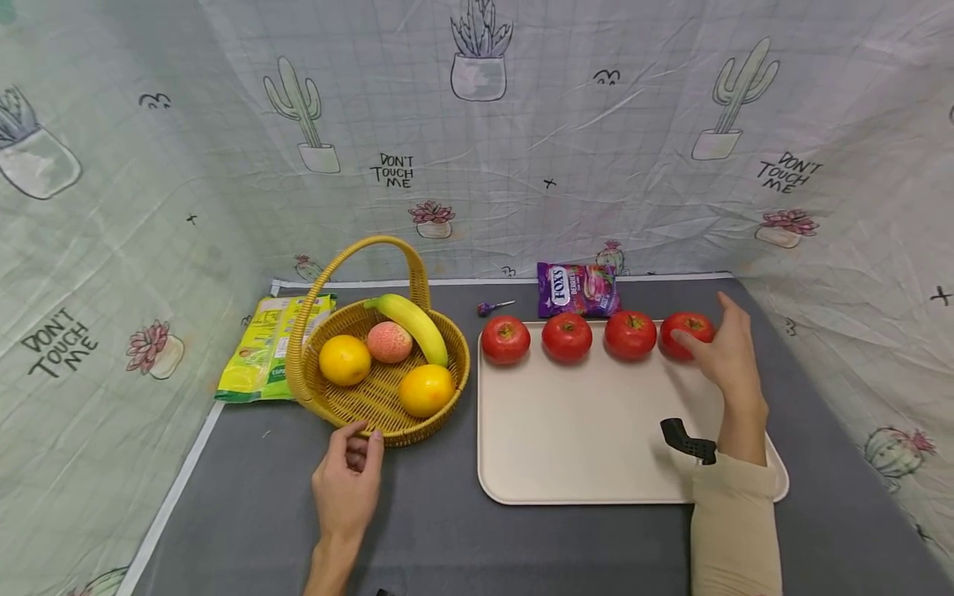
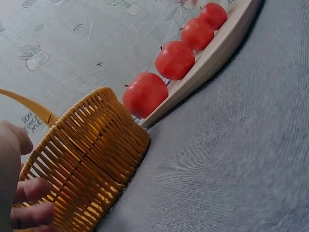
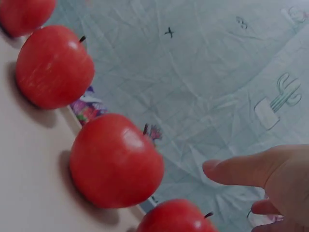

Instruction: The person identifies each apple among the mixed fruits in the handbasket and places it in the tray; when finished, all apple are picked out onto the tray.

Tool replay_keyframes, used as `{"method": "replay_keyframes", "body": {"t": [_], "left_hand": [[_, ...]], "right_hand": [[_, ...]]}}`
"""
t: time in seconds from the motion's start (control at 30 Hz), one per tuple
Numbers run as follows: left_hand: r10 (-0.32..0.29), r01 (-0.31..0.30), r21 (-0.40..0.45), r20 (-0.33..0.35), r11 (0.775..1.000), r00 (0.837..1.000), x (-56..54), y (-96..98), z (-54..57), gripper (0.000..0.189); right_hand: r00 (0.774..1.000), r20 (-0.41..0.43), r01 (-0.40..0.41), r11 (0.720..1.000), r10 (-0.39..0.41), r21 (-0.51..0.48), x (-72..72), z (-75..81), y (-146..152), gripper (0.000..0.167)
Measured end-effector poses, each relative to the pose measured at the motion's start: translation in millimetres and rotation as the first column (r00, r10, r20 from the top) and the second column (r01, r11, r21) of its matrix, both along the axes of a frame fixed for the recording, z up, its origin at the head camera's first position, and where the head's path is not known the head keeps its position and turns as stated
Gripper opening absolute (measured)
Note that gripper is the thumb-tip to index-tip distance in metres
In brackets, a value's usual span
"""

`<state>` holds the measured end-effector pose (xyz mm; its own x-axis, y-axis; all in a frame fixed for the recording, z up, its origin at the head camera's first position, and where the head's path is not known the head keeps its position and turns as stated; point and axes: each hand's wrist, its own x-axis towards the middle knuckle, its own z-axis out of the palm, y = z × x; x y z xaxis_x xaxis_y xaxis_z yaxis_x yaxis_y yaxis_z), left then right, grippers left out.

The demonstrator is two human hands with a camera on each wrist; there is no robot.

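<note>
My right hand [image 1: 726, 352] is at the rightmost red apple [image 1: 681, 333], thumb extended and overlapping it in the head view. The right wrist view shows that thumb [image 3: 236, 169] standing apart from the apples. More red apples [image 1: 629, 335] line the far edge of the beige tray [image 1: 581, 447]. At the near side of the yellow wicker basket [image 1: 383, 436], my left hand [image 1: 346, 480] has loosely bent fingers, fingertips right at the rim. Inside the basket lie a banana [image 1: 417, 327], a pinkish round fruit [image 1: 389, 342] and two orange-yellow fruits [image 1: 426, 391].
A purple Fox's candy bag [image 1: 577, 290] lies behind the tray, with a small lollipop [image 1: 494, 308] left of it. Left of the basket is a yellow-green packet [image 1: 261, 352]. A black bracket [image 1: 687, 440] juts from the right wrist. Printed fabric [image 1: 522, 182] encloses the grey table [image 1: 566, 550].
</note>
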<state>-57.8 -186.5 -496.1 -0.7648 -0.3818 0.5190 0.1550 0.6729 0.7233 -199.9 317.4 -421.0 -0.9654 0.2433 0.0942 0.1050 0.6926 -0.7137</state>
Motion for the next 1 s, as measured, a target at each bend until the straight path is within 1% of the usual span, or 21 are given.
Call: {"method": "replay_keyframes", "body": {"t": [0.13,0.23,0.37,0.57,0.67,0.87,1.0], "left_hand": [[-0.029,0.027,-0.038,-0.060,0.999,0.998,-3.6,-1.5,9.6,0.019],[-0.065,0.057,-0.072,-0.118,0.996,0.991,-8.1,-3.1,18.2,0.019],[-0.108,0.093,-0.104,-0.156,0.990,0.982,-14.1,-5.0,30.3,0.020],[-0.138,0.113,-0.156,-0.157,0.981,0.978,-24.6,-4.0,51.6,0.020],[-0.168,0.140,-0.171,-0.161,0.975,0.973,-29.6,-1.8,64.0,0.020],[-0.236,0.203,-0.180,-0.181,0.962,0.955,-37.7,9.2,88.6,0.023],[-0.291,0.257,-0.197,-0.170,0.946,0.941,-46.4,14.5,99.2,0.028]], "right_hand": [[0.998,-0.057,0.010,1.000,-0.009,0.015,5.1,13.2,-8,0.090],[0.996,-0.088,0.020,0.999,-0.018,0.026,8.2,22.4,-16,0.088],[0.993,-0.120,0.015,0.999,-0.011,0.029,12.2,33.2,-29,0.086],[0.985,-0.171,-0.017,0.999,0.025,0.050,17.2,44.8,-50,0.082],[0.979,-0.195,-0.051,0.997,0.063,0.064,18.7,47.3,-61,0.080],[0.953,-0.262,-0.133,0.987,0.151,0.087,20.1,47.9,-83,0.076],[0.938,-0.282,-0.181,0.979,0.201,0.095,21.6,45.9,-100,0.076]]}}
